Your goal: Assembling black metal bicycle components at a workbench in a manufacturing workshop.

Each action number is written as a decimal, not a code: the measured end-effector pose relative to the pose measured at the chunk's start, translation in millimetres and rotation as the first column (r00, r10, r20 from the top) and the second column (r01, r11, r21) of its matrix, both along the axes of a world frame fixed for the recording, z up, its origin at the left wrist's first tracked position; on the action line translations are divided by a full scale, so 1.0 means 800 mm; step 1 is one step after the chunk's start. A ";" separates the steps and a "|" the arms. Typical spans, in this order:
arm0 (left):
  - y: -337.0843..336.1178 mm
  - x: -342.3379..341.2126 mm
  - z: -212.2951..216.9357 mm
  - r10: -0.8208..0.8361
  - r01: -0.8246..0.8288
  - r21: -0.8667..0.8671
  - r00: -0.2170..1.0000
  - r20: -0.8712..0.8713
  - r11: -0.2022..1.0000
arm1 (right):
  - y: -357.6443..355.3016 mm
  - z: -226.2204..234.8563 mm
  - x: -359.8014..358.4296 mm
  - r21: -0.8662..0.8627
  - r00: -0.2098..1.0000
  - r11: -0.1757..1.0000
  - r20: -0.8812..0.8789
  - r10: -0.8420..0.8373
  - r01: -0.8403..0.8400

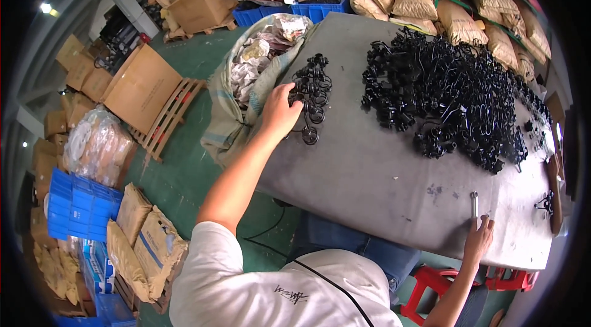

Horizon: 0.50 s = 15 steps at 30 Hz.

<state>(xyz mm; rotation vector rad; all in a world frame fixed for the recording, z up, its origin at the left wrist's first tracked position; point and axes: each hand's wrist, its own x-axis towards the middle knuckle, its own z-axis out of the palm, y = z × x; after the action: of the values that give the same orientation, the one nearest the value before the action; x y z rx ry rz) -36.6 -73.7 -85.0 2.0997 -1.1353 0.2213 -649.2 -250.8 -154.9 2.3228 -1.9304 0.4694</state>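
My left hand [280, 111] reaches to the far left of the table, its thumb and fingers curled at the edge of a small pile of black looped parts [316, 96]. The fingers seem closed on a black part there, mostly hidden by the hand. Near the table's front right edge, my right hand [479, 238] grips a small silver wrench [474, 204], which points away from me. A large tangled heap of black plastic parts with thin wire-like loops [455, 93] covers the far right of the table.
The grey-covered table [345, 167] fills the middle. A woven sack of crumpled wrapping [246, 74] stands against its left edge. A few black parts [545, 202] lie at the right edge. Red stools [425, 293] stand beneath the front. Cartons, blue crates and stuffed bags surround the green floor.
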 end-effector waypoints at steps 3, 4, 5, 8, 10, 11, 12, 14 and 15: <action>-0.019 -0.037 -0.018 0.112 -0.132 0.088 0.973 0.202 0.987 | 0.012 0.013 0.013 -0.117 1.000 0.993 -0.017 0.010 -0.012; -0.023 -0.037 -0.022 0.110 -0.140 0.125 0.968 0.226 0.982 | 0.017 0.021 0.028 -0.091 0.999 0.996 -0.021 -0.024 0.022; -0.027 -0.047 -0.021 0.127 -0.154 0.138 0.974 0.187 0.978 | 0.015 0.016 0.035 -0.144 1.000 0.990 -0.005 -0.006 0.005; -0.037 -0.036 -0.037 0.164 -0.197 0.144 0.963 0.211 0.970 | 0.012 0.017 0.068 -0.208 0.997 0.977 0.046 0.063 -0.052; -0.033 -0.025 -0.041 0.141 -0.165 0.129 0.973 0.181 0.978 | 0.011 0.020 0.091 -0.185 0.989 0.977 0.087 0.123 -0.105; -0.033 -0.025 -0.040 0.148 -0.175 0.153 0.974 0.171 0.973 | 0.010 0.022 0.101 -0.202 0.983 0.971 0.103 0.151 -0.128; -0.035 -0.022 -0.040 0.130 -0.157 0.156 0.977 0.168 0.975 | 0.009 0.021 0.107 -0.212 0.977 0.967 0.124 0.173 -0.144; -0.041 -0.015 -0.038 0.128 -0.151 0.185 0.983 0.128 0.971 | 0.000 0.020 0.125 -0.215 0.943 0.956 0.222 0.248 -0.200; -0.046 -0.011 -0.038 0.116 -0.137 0.178 0.985 0.126 0.974 | -0.004 0.023 0.137 -0.213 0.910 0.949 0.296 0.291 -0.234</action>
<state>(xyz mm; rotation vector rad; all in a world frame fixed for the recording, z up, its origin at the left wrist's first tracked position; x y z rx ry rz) -45.2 -110.4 -115.3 2.3551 -1.1269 0.3103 -539.5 -253.7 -136.5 2.5258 -1.6051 1.0619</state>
